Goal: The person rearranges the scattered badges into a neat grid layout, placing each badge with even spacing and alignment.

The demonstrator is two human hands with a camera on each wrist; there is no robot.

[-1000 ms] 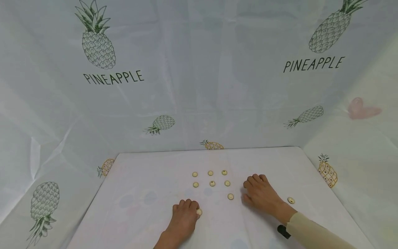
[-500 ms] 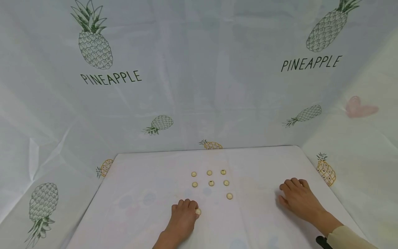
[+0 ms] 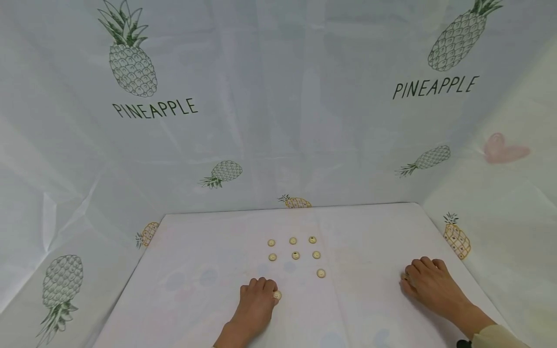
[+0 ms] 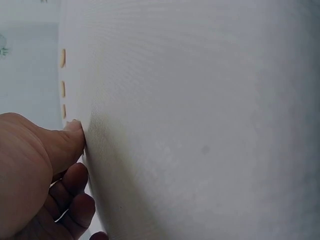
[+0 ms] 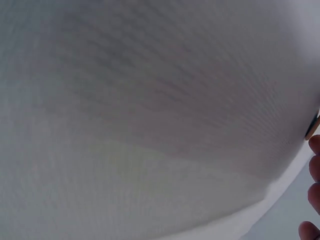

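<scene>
In the head view my left hand (image 3: 254, 304) rests low on the white tabletop, pinching a round cream button (image 3: 277, 295) at its thumb side. The left wrist view shows the thumb (image 4: 70, 142) meeting a finger right at the cloth, and that button is hidden there. On the right side my right hand (image 3: 432, 287) has curled fingers down at the table, with a sliver of another button (image 3: 405, 277) between the thumb and fingers. Its edge-on button (image 5: 313, 128) stands against the fingertips (image 5: 315, 145) in the right wrist view.
Several cream buttons lie in two short rows beyond the left hand, among them a middle button (image 3: 296, 255) with a dark spot. A single button (image 3: 321, 273) sits nearer, right of those rows. Pineapple-printed white cloth (image 3: 278, 96) walls the back and sides.
My right hand has moved right from beside the rows and come down over the lone button at the right, which it now covers. The left hand stays in place with its button.
</scene>
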